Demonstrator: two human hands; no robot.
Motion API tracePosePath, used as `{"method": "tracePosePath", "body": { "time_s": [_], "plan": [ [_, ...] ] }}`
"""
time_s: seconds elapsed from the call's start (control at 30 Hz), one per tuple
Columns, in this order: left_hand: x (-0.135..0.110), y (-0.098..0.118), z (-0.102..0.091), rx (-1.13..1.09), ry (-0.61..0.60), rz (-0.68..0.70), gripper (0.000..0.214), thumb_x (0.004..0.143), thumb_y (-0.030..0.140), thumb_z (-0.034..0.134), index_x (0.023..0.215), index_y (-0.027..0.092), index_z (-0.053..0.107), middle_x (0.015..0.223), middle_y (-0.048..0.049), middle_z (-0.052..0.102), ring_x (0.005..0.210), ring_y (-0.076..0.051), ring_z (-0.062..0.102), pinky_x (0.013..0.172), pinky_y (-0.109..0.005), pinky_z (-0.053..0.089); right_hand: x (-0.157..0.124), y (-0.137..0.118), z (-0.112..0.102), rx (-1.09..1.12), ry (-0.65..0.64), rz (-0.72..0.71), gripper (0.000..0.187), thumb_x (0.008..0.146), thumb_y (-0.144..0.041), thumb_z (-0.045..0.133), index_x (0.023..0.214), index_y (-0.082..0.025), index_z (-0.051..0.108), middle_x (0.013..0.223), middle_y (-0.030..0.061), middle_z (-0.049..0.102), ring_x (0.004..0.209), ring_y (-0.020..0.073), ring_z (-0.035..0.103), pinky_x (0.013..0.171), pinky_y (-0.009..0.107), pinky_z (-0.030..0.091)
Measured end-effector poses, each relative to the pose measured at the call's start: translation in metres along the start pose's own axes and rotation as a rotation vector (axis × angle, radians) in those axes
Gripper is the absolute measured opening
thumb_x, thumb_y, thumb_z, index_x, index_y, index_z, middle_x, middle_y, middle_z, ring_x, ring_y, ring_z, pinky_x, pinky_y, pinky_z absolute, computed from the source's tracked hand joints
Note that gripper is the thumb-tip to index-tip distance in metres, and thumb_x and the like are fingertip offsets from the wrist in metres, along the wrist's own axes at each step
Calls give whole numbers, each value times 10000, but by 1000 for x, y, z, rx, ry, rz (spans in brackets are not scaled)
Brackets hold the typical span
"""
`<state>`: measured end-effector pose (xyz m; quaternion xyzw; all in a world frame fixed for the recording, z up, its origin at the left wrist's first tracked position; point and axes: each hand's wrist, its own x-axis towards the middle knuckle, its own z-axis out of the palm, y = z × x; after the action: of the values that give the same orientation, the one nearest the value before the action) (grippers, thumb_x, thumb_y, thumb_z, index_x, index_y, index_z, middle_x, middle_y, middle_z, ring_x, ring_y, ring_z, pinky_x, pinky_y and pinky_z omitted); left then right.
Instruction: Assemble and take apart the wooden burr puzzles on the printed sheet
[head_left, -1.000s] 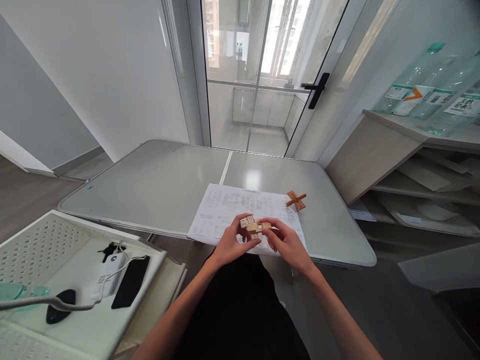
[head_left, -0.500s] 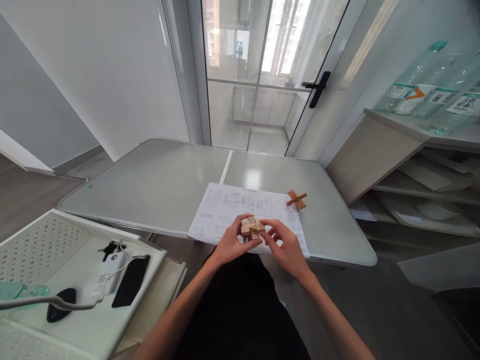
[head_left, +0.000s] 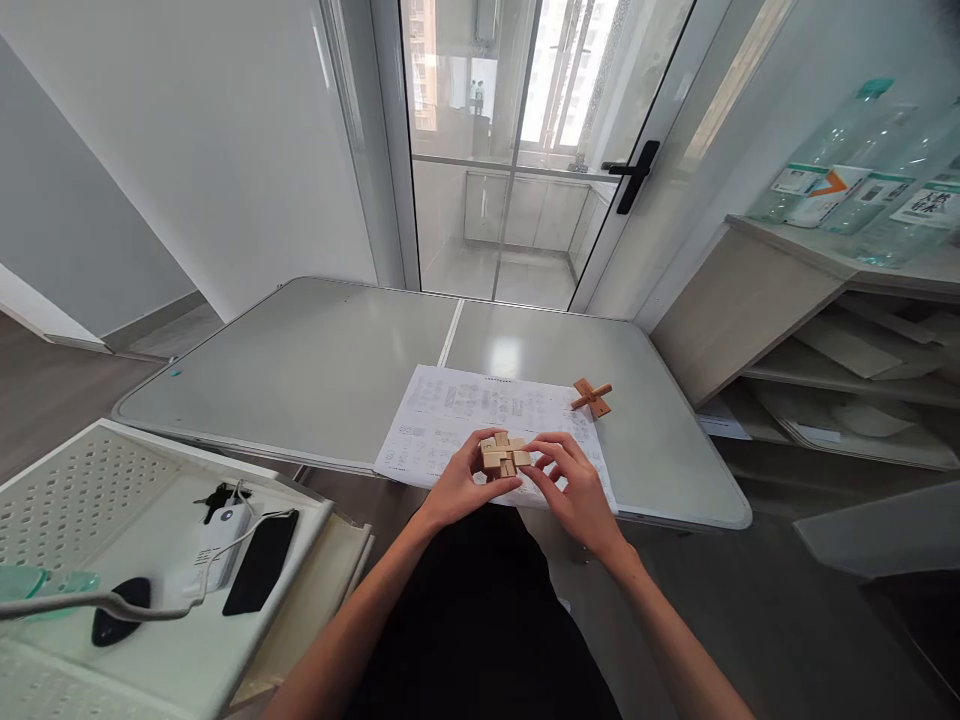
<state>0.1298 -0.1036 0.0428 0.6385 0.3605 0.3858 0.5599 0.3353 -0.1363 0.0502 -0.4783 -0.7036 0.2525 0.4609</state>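
A light wooden interlocking puzzle [head_left: 502,455] is held between both hands just above the near edge of the grey table [head_left: 315,370]. My left hand [head_left: 457,485] pinches its left side with thumb and fingers. My right hand [head_left: 574,485] presses fingertips against its right side. Under the hands lies a printed instruction sheet [head_left: 457,415]. A darker wooden cross-shaped puzzle [head_left: 592,397] rests on the table beyond the sheet's far right corner.
A white perforated cart [head_left: 112,560] at the lower left carries a black phone [head_left: 260,562], a white charger with cable [head_left: 217,535] and keys. Wooden shelves [head_left: 817,330] with plastic bottles stand at the right. A glass door [head_left: 525,150] is behind the table.
The right hand pushed a protruding wooden bar leftward into the puzzle, which now looks more compact. Both hands rose slightly toward the sheet.
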Motion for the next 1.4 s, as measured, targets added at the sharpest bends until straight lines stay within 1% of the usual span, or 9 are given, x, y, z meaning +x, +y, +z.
{"method": "tracePosePath", "body": {
  "time_s": [0.23, 0.3, 0.5, 0.7, 0.87, 0.97, 1.07, 1.17, 1.4],
  "plan": [
    [-1, 2, 1, -23, 5, -32, 661, 827, 434, 851, 1374, 269, 519, 1148, -47, 678, 1000, -204, 661, 931, -368, 550, -1, 1, -1, 12, -24, 10, 201, 1052, -384, 579, 1176, -278, 695, 1191, 79, 620, 834, 188, 683, 633, 321, 570],
    [-1, 3, 1, -21, 8, -32, 668, 824, 434, 854, 1376, 268, 517, 1178, -55, 687, 1023, -213, 667, 942, -374, 551, -2, 0, 0, 36, -30, 50, 213, 1043, -411, 591, 1176, -273, 685, 1149, 75, 646, 820, 192, 679, 640, 325, 563],
    [-1, 3, 2, 43, 17, 13, 656, 835, 422, 840, 1382, 264, 514, 1200, -57, 702, 1054, -224, 675, 956, -375, 547, -4, 1, 7, 220, -59, 264, 351, 1025, -530, 588, 1236, -251, 557, 968, 25, 670, 637, 155, 637, 604, 321, 529],
    [0, -1, 4, 107, 20, 46, 653, 845, 414, 831, 1391, 262, 508, 1212, -63, 702, 1053, -236, 688, 925, -378, 559, -3, 3, 12, 310, -24, 340, 401, 984, -565, 643, 1184, -252, 495, 845, -22, 670, 611, 150, 607, 621, 310, 496],
    [-1, -4, 3, 132, 23, 44, 645, 850, 420, 829, 1392, 270, 513, 1204, -64, 709, 1043, -239, 696, 906, -378, 560, -2, 6, 15, 341, 0, 410, 470, 936, -609, 684, 1159, -253, 474, 839, -14, 698, 606, 153, 566, 588, 296, 464],
    [-2, -6, 3, 141, 26, 31, 653, 852, 422, 828, 1398, 273, 503, 1193, -62, 711, 1019, -230, 698, 889, -368, 561, -2, 8, 16, 356, -22, 437, 476, 927, -620, 687, 1139, -248, 480, 849, -3, 701, 610, 149, 544, 567, 282, 429],
    [-3, -5, 3, 139, 22, 25, 649, 853, 417, 827, 1395, 271, 502, 1167, -52, 711, 995, -216, 692, 876, -354, 558, -2, 8, 15, 408, -59, 448, 470, 931, -629, 677, 1126, -248, 483, 805, -23, 671, 582, 141, 528, 554, 273, 404],
    [-3, -3, 3, 141, 12, 24, 622, 863, 427, 815, 1381, 267, 510, 1134, -42, 706, 966, -203, 681, 863, -346, 556, -3, 8, 12, 458, -77, 455, 465, 958, -650, 624, 1150, -249, 489, 762, -43, 637, 560, 135, 514, 554, 275, 408],
    [-2, -3, 2, 105, 23, 21, 648, 854, 423, 821, 1392, 262, 497, 1190, -62, 709, 1033, -223, 682, 878, -356, 555, -5, 12, 10, 460, -79, 466, 489, 980, -673, 581, 1188, -238, 507, 827, -16, 664, 574, 133, 535, 559, 281, 426]
  ]
}}
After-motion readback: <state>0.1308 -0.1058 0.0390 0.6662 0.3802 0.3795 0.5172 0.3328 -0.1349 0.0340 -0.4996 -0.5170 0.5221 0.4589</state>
